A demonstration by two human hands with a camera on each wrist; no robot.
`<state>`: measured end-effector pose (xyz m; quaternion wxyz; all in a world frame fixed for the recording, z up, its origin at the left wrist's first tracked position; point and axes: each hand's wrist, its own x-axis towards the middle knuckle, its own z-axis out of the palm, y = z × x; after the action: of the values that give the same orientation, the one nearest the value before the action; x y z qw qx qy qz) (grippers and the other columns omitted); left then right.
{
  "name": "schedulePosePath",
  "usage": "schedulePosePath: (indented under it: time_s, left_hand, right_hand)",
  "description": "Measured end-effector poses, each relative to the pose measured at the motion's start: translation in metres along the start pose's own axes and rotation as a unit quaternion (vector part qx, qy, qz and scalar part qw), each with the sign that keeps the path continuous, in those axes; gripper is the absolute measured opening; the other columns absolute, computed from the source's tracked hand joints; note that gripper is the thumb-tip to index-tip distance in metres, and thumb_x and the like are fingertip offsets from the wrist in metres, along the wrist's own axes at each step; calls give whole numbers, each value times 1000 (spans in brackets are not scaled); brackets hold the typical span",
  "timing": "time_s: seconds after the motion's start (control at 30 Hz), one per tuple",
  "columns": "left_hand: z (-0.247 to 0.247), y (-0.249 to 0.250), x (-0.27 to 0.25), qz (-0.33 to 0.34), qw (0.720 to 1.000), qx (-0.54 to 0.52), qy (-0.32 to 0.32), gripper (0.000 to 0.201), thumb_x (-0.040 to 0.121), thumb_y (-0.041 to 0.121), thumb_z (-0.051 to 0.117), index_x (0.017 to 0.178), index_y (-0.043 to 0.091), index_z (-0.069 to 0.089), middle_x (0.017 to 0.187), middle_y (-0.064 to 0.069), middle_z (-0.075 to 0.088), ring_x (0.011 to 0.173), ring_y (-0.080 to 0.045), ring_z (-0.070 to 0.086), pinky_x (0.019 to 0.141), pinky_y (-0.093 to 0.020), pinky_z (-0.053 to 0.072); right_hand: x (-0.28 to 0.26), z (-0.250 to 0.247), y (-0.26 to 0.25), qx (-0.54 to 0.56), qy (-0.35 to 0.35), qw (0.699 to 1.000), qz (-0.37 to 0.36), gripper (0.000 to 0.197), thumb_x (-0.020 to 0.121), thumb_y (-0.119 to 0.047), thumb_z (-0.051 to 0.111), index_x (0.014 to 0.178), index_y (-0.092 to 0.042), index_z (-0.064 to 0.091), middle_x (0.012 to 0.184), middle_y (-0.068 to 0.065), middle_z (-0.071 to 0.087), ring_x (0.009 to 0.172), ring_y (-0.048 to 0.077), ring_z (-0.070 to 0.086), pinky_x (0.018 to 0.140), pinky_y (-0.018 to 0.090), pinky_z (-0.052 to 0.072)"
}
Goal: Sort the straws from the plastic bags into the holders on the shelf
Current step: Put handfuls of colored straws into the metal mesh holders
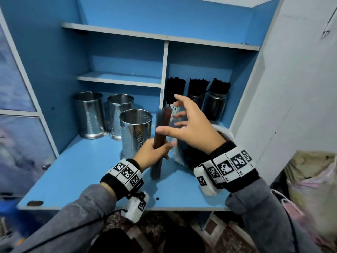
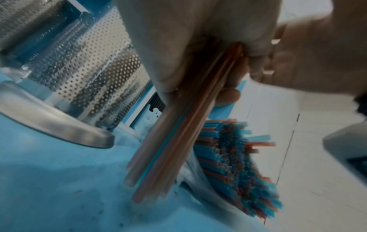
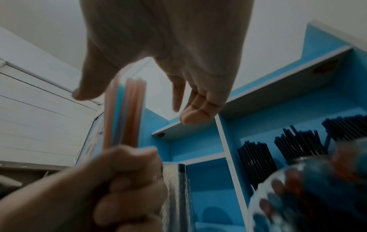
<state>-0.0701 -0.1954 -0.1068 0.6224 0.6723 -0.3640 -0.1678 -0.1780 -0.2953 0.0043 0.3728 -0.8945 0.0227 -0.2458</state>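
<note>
My left hand point(image 1: 155, 153) grips a bundle of straws point(image 1: 161, 132) upright, its lower end close to the blue shelf board point(image 1: 87, 172). In the left wrist view the straw bundle point(image 2: 178, 141) is mostly orange with a blue one among them. My right hand point(image 1: 189, 125) hovers open just right of the bundle's top, fingers spread, holding nothing. A clear plastic bag of orange and blue straws point(image 2: 234, 160) lies on the board behind my right wrist. Three perforated steel holders stand to the left, the nearest holder point(image 1: 135, 132) beside the bundle.
Two more steel holders point(image 1: 90, 114) point(image 1: 119, 114) stand behind the nearest one. Three jars of black straws point(image 1: 197, 94) fill the right compartment. A white divider point(image 1: 164, 75) separates the compartments. A white door point(image 1: 291, 88) stands open at the right.
</note>
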Motion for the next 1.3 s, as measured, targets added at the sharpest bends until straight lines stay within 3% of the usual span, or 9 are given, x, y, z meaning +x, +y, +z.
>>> schedulePosePath:
  time_s: [0.13, 0.23, 0.37, 0.5, 0.57, 0.67, 0.87, 1.1, 1.3]
  left_hand:
    - [-6, 8, -14, 52, 994, 18, -90, 20, 90, 16, 67, 71, 17, 62, 56, 7, 58, 55, -8, 56, 58, -21, 47]
    - [-7, 21, -21, 69, 988, 54, -128, 12, 80, 26, 71, 87, 27, 62, 74, 4, 65, 63, -15, 58, 59, -37, 53]
    - [-15, 38, -18, 125, 991, 49, -23, 25, 74, 30, 82, 95, 25, 69, 79, 3, 72, 66, -13, 68, 61, -32, 56]
    - [-48, 42, -5, 278, 913, 219, 205, 77, 68, 58, 79, 128, 17, 53, 123, 3, 57, 117, -10, 52, 104, -24, 39]
    - [-68, 33, 2, 205, 883, 311, 288, 103, 64, 69, 73, 141, 10, 39, 138, -8, 44, 131, -20, 41, 114, -32, 31]
    - [-84, 9, 13, 42, 919, 289, 263, 125, 58, 66, 79, 152, 10, 19, 152, -10, 32, 142, -22, 29, 120, -35, 22]
    - [-76, -8, 35, 4, 970, 148, 194, 112, 55, 52, 91, 147, 21, 33, 139, 3, 52, 122, -8, 52, 108, -29, 39]
    - [-73, -13, 39, 19, 973, 133, 187, 108, 59, 46, 91, 147, 22, 33, 133, 8, 55, 116, -5, 54, 99, -19, 38]
    - [-70, -13, 33, 25, 976, 118, 182, 118, 58, 61, 83, 154, 25, 24, 143, 18, 42, 124, 6, 43, 101, -10, 34]
  right_hand:
    - [-8, 8, 16, -41, -73, 996, 19, 71, 61, -51, 85, 122, -29, 55, 110, -6, 45, 87, 2, 48, 80, 14, 40]
    - [-11, 20, 18, 67, -130, 989, 14, 32, 72, -26, 86, 98, -16, 69, 95, -2, 67, 82, 3, 63, 75, 14, 47]
    - [2, 16, 4, 126, -52, 990, -33, 16, 85, -1, 70, 76, -13, 65, 70, -7, 67, 70, 4, 64, 74, 19, 51]
    - [25, -15, -20, 204, 92, 970, -90, 14, 88, -6, 69, 79, -16, 62, 63, -16, 63, 57, -1, 60, 59, 10, 47]
    - [33, -25, -32, 207, 140, 963, -103, 11, 89, -15, 69, 80, -18, 62, 59, -15, 60, 43, 4, 52, 45, 13, 41]
    - [48, -25, -38, 195, 179, 959, -99, 11, 88, -21, 69, 80, -20, 62, 61, -14, 62, 40, 5, 51, 41, 15, 39]
    - [84, 11, -17, 111, 152, 982, 3, 15, 84, -27, 72, 73, -22, 64, 63, -7, 66, 41, 3, 54, 44, 17, 43]
    - [89, 48, 25, 9, -6, 995, 102, 27, 81, -35, 78, 94, -13, 68, 95, 2, 72, 90, 14, 68, 88, 32, 55]
    - [72, 27, 34, -110, -161, 974, 112, 68, 73, -50, 79, 130, -19, 59, 132, 5, 51, 123, 18, 50, 108, 34, 40]
